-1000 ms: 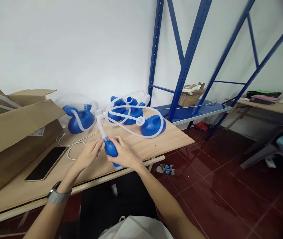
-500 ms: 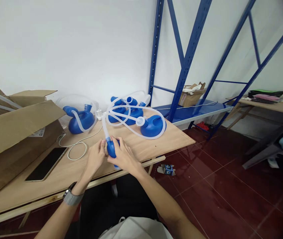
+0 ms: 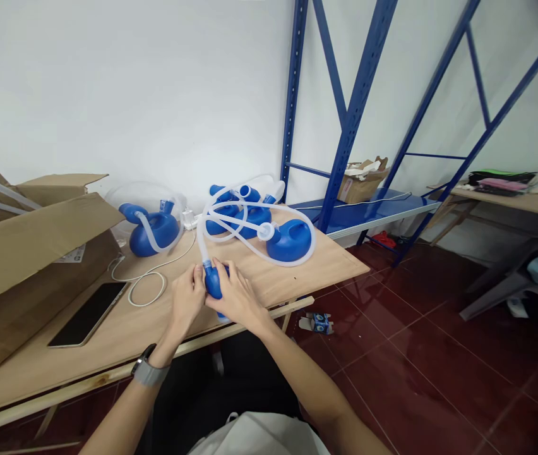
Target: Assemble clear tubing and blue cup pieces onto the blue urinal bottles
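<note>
A blue urinal bottle (image 3: 213, 282) stands near the table's front edge, with a translucent hose (image 3: 203, 245) fixed to its upper end. Across its right side and body lies my right hand (image 3: 237, 297), fingers wrapped round it. My left hand (image 3: 187, 293) presses against the left side just below the hose joint, its fingers curled; their tips are partly hidden. The hose runs up and loops over several other blue bottles. One of these, a blue bottle (image 3: 288, 241) with a white round fitting (image 3: 265, 232), sits to the right.
Another blue bottle (image 3: 154, 232) with its hose stands at the back left. A phone (image 3: 89, 315) and a white cable (image 3: 148, 289) lie on the wooden table (image 3: 330, 259). An opened cardboard box (image 3: 36, 272) occupies the left side. Blue shelving (image 3: 358, 82) rises behind the right end.
My left hand and wrist have shifted right, closer against the bottle. The right hand keeps its hold, and the bottle stays in nearly the same place.
</note>
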`<state>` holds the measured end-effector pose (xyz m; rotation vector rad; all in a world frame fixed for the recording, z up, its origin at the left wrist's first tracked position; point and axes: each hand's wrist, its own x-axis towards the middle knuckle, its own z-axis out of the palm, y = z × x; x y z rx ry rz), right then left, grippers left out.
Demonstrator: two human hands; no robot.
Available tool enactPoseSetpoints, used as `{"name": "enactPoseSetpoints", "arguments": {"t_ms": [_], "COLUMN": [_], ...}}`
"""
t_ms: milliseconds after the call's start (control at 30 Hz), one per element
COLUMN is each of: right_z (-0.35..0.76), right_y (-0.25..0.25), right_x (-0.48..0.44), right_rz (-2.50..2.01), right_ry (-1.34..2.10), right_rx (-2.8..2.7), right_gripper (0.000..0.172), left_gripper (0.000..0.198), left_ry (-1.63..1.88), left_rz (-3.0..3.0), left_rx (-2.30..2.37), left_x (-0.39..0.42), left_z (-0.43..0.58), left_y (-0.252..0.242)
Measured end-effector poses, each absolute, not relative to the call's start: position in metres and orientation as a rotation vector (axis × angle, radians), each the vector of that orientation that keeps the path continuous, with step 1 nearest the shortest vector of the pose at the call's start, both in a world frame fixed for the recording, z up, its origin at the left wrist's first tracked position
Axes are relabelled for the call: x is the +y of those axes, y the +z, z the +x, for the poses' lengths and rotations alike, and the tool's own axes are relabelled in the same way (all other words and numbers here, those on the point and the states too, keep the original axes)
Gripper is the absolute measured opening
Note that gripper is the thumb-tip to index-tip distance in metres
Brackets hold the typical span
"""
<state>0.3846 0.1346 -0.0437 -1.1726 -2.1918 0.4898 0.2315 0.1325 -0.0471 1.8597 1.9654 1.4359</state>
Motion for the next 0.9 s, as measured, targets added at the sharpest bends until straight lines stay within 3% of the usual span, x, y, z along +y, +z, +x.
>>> {"name": "enactPoseSetpoints", "arguments": {"t_ms": [333, 500, 700, 800, 900], "right_z": [0.391, 0.389, 0.38, 0.402, 0.455], "right_y": [-0.043, -0.053, -0.057, -0.044, -0.029], "right_x": [0.141, 0.154, 0.154, 0.153, 0.173], "right_rz": [-1.117, -1.036, -0.92, -0.756, -0.901], "right_ry": [0.599, 0.839, 1.192, 1.042, 0.54], "right_rx": [-2.174, -1.975, -1.808, -2.033, -1.94], "right_gripper": [0.089, 0.096, 0.068, 0.066, 0.062], "left_gripper": [0.053, 0.061, 0.075, 0.096, 0.099], "left_ry": [1.352, 1.319, 1.258, 1.338, 1.368], "left_rz": [1.686, 1.471, 1.073, 1.009, 0.995], "left_rx": [1.61, 1.526, 1.235, 1.284, 1.569], "left_x": [0.135, 0.14, 0.12, 0.112, 0.109], "left_z": [0.218, 0.215, 0.234, 0.221, 0.179], "left_y": [-0.043, -0.043, -0.057, -0.06, -0.049]}}
